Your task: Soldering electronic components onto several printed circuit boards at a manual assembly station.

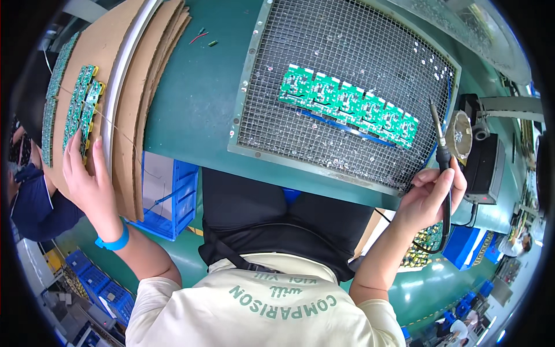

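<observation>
At the left, my left hand (89,182) is at the near end of a green circuit board strip (91,110) with yellow parts, on the cardboard stack. Its fingers and thumb lie along either side of the strip. On the right, my right hand (433,194) is closed round a soldering iron (443,151), its tip pointing up and away from me. Left of the iron's tip, a panel of several joined green circuit boards (348,106) lies slantwise on a wire mesh in a metal frame (241,110). A blue strip (347,128) runs along the panel's near edge.
Layered cardboard sheets (128,110) stand at the left with more boards (52,115) on them. A round tip-cleaning holder (459,134) and a black box (484,170) stand right of the mesh. Below the table edge is a blue crate (184,199). Small wire scraps (199,38) lie on the green table.
</observation>
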The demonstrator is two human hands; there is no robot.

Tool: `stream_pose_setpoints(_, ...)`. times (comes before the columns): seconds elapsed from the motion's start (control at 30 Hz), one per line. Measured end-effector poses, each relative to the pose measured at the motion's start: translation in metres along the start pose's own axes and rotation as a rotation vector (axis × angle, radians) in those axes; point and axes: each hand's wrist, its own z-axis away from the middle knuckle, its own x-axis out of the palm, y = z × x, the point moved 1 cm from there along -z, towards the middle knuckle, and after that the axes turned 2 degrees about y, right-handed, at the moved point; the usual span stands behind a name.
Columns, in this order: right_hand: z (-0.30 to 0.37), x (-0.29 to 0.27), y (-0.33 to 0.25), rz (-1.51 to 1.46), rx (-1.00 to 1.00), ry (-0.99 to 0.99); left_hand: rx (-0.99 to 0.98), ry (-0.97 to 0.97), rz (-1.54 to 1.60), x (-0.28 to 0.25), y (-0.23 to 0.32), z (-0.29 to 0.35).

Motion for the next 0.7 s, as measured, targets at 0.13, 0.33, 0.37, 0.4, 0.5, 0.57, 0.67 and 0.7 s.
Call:
stream_pose_setpoints(0.13,0.000,-0.001,-0.001,0.004,0.004,0.000,-0.055,-0.034,0.068,-0.005,0.004,-0.001)
stream_pose_setpoints(0.33,0.000,0.004,-0.004,0.031,0.026,0.028,-0.062,-0.034,0.079,-0.006,-0.003,0.006)
stream_pose_setpoints(0.37,0.000,0.004,-0.005,0.040,0.022,0.032,-0.085,-0.051,0.113,-0.004,-0.007,0.009)
stream_pose_setpoints(0.4,0.000,0.005,-0.004,0.030,0.030,0.029,-0.108,-0.067,0.143,-0.004,-0.010,0.010)
stream_pose_setpoints(0.5,0.001,0.005,-0.004,0.012,0.045,0.025,-0.146,-0.070,0.149,-0.010,-0.014,0.015)
stream_pose_setpoints(0.57,0.001,0.005,-0.005,0.017,0.044,0.035,-0.165,-0.071,0.153,-0.011,-0.017,0.018)
stream_pose_setpoints(0.67,0.001,0.005,-0.005,0.013,0.046,0.041,-0.187,-0.066,0.135,-0.013,-0.020,0.025)
stream_pose_setpoints(0.7,0.001,0.004,-0.005,0.008,0.048,0.040,-0.187,-0.065,0.133,-0.016,-0.020,0.027)
